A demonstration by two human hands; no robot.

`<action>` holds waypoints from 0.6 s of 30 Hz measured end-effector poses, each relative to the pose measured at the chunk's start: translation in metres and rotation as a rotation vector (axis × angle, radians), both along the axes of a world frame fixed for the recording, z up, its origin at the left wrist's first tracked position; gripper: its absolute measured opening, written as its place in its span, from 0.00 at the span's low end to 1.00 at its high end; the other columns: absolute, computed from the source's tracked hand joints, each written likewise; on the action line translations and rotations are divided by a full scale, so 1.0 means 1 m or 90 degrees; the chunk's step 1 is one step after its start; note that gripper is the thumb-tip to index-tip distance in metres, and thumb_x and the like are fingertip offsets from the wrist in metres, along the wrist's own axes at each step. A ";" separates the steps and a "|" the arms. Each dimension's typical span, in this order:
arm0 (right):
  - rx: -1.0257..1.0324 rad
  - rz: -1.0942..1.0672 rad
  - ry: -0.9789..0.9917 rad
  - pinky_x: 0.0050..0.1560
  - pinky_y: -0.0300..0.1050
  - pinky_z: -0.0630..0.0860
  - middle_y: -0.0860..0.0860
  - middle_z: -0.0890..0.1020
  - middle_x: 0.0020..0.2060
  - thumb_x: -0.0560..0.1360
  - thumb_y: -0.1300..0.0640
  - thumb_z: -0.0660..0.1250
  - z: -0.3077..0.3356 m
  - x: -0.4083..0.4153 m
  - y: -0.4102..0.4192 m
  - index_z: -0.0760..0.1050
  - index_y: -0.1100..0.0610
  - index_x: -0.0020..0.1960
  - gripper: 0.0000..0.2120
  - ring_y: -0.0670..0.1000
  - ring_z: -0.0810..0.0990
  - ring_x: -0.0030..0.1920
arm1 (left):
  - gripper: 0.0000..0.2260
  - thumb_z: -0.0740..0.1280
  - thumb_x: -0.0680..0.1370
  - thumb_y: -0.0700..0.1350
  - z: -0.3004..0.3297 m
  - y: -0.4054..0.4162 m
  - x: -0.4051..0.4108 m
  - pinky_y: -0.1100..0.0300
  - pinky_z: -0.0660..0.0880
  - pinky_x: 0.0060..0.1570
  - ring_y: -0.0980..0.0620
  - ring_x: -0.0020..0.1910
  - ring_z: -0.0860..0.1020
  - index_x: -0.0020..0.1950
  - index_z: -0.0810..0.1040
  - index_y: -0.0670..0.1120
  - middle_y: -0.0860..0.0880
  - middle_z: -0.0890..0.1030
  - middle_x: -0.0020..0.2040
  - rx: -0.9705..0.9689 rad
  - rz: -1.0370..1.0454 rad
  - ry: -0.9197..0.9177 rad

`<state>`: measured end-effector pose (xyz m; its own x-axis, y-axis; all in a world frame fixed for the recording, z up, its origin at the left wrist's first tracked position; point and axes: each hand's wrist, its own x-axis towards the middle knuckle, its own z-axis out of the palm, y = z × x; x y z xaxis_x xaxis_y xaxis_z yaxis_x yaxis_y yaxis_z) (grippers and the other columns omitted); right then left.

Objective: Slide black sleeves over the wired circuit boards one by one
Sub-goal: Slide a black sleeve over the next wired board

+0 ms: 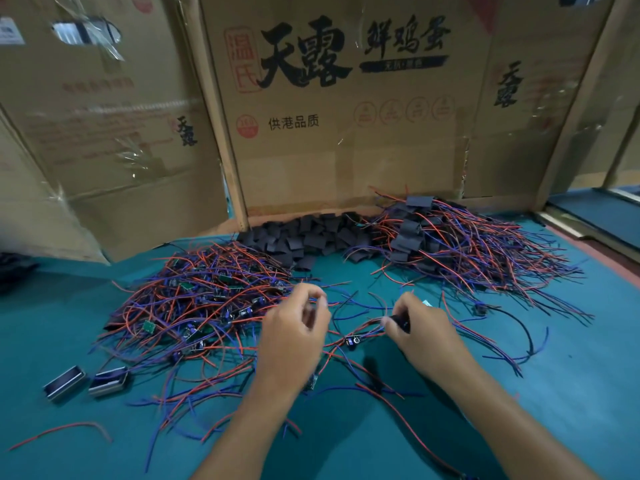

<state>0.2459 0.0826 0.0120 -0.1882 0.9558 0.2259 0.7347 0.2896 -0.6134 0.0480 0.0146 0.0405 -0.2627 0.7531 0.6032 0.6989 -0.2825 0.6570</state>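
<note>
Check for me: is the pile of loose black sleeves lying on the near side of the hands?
No, the black sleeves lie heaped against the cardboard wall, beyond both hands.

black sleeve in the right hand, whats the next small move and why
Probably draw the wires through with the left hand, so the black sleeve slides onto its board. The right hand grips the sleeve with red and blue wires coming out of it towards the left hand, which pinches wires.

You face a teal counter [571, 410] walled in by flattened cardboard boxes [346, 140] (black Chinese lettering, red stamps) braced with pale wooden posts [221, 133].
</note>
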 end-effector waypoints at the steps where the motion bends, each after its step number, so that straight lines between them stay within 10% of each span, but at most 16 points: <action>1: 0.003 0.000 0.039 0.34 0.47 0.70 0.49 0.76 0.30 0.76 0.49 0.68 -0.001 0.002 0.000 0.66 0.51 0.40 0.12 0.51 0.75 0.33 | 0.04 0.68 0.77 0.42 0.006 0.001 -0.013 0.66 0.64 0.33 0.59 0.31 0.69 0.44 0.76 0.49 0.57 0.70 0.29 0.030 0.063 0.085; 5: -0.071 0.017 0.224 0.30 0.45 0.71 0.52 0.81 0.32 0.76 0.54 0.67 0.000 0.001 -0.002 0.67 0.52 0.43 0.09 0.49 0.80 0.28 | 0.05 0.71 0.76 0.40 0.007 0.005 -0.074 0.47 0.74 0.46 0.41 0.46 0.75 0.50 0.78 0.41 0.44 0.78 0.44 -0.062 0.310 0.367; 9: -0.200 0.004 0.425 0.27 0.44 0.66 0.51 0.84 0.36 0.78 0.56 0.66 0.005 0.000 -0.002 0.72 0.54 0.47 0.03 0.48 0.75 0.28 | 0.12 0.65 0.80 0.51 -0.010 0.007 -0.092 0.52 0.71 0.57 0.45 0.58 0.74 0.61 0.78 0.48 0.47 0.78 0.56 -0.315 0.328 0.431; 18: -0.282 0.033 0.495 0.26 0.40 0.62 0.51 0.81 0.35 0.79 0.57 0.65 0.011 0.001 -0.004 0.75 0.57 0.48 0.04 0.49 0.72 0.30 | 0.13 0.71 0.77 0.54 -0.010 0.014 -0.093 0.52 0.72 0.56 0.46 0.58 0.75 0.57 0.79 0.50 0.48 0.77 0.55 -0.407 0.302 0.443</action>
<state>0.2471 0.0784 0.0226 -0.1818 0.9801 -0.0799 0.0577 -0.0704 -0.9958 -0.0450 0.0291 0.0303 -0.3613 0.8950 0.2616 0.9272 0.3746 -0.0013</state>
